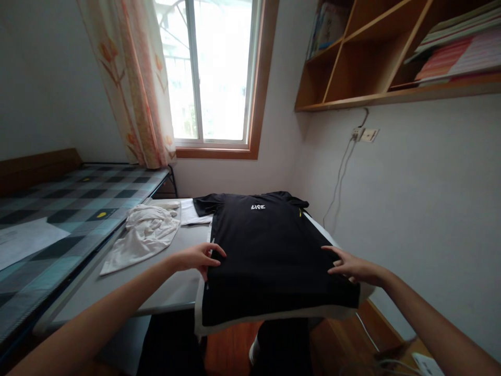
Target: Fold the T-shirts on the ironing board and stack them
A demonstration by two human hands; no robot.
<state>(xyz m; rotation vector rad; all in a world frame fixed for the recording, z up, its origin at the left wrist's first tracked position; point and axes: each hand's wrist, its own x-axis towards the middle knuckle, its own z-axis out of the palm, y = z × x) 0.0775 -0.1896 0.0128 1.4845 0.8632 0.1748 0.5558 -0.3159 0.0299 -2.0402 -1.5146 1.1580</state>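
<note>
A black short-sleeved T-shirt (266,245) lies spread out on the table, with small white lettering near its far end and its hem towards me. Under it is a white layer (282,314) whose border shows along the hem and sides. My left hand (201,258) rests at the shirt's left edge, fingers apart on the cloth. At the right edge, my right hand (348,265) touches the fabric with thumb and fingers spread. Some fingertips of both hands are hard to make out against the edges.
A crumpled white cloth (146,232) lies on the grey-white table (172,290), left of the shirt. A bed with a checked mattress (97,196) stands at the left. Wooden shelves (364,68) hang above a wall socket (357,134) at the right.
</note>
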